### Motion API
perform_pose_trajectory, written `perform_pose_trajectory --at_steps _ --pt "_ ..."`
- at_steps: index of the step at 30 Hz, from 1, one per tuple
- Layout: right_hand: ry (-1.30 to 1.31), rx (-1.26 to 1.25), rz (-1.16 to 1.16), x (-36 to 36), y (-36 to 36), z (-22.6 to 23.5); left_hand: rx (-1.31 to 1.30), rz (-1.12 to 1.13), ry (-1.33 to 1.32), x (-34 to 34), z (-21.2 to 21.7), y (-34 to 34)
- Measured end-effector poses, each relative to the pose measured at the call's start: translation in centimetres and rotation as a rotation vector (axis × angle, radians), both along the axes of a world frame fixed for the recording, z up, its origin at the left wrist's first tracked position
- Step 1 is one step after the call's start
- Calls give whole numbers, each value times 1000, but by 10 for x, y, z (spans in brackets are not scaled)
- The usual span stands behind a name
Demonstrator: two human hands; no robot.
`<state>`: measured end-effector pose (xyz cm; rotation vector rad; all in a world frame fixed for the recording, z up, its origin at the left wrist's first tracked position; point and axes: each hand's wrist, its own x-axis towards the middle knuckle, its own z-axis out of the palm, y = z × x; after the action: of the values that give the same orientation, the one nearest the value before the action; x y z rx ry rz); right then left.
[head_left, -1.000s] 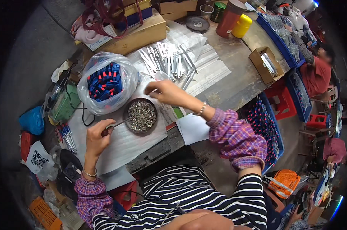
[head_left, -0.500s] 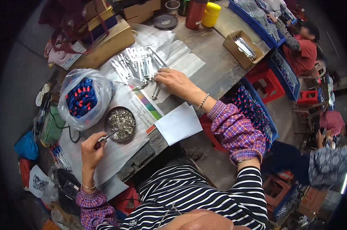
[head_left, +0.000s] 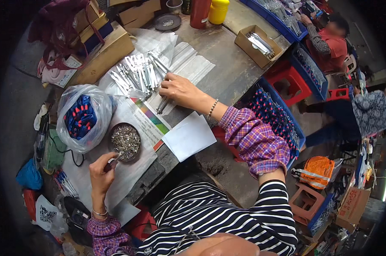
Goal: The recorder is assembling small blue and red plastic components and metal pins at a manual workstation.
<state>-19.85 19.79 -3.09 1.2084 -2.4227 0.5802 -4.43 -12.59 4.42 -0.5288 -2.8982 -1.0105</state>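
My left hand [head_left: 101, 174] is closed around a thin pointed tool, seemingly tweezers, whose kind I cannot make out for certain. Its tip reaches into a dark round bowl [head_left: 113, 149] of small shiny metal pins. My right hand [head_left: 181, 91] has its fingers curled over a slender metal piece [head_left: 160, 108], which sticks out below them toward me. Just beyond these fingers lies a pile of long silvery metal parts [head_left: 139, 70] on white wrapping sheets. White paper [head_left: 189, 137] lies near my right wrist.
A clear plastic bag [head_left: 65, 128] of blue pieces with red tips stands left of the bowl. Farther back are a cardboard box [head_left: 102, 53], a red container [head_left: 200, 15] and an open carton [head_left: 246, 44]. Blue crates [head_left: 301, 138] and red stools [head_left: 298, 86] flank the table's right side.
The whole view has shifted slightly, moving the table leftward. Both hands stay at nearly the same places. At the right, a walking person has moved farther away, uncovering an orange bag.
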Motion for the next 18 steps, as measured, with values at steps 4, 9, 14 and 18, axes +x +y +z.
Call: perform_pose_trajectory --at_steps 4,9,14,18 --pt "9 24 -22 3 -2 5 24 5 -4 3 -4 -3" --pt "38 45 -44 5 -6 5 4 11 -23 7 -2 -2" --pt "21 106 -87 8 0 6 22 3 -19 7 -1 2" --pt "-3 164 -60 11 4 23 88 35 -92 10 -6 -4"
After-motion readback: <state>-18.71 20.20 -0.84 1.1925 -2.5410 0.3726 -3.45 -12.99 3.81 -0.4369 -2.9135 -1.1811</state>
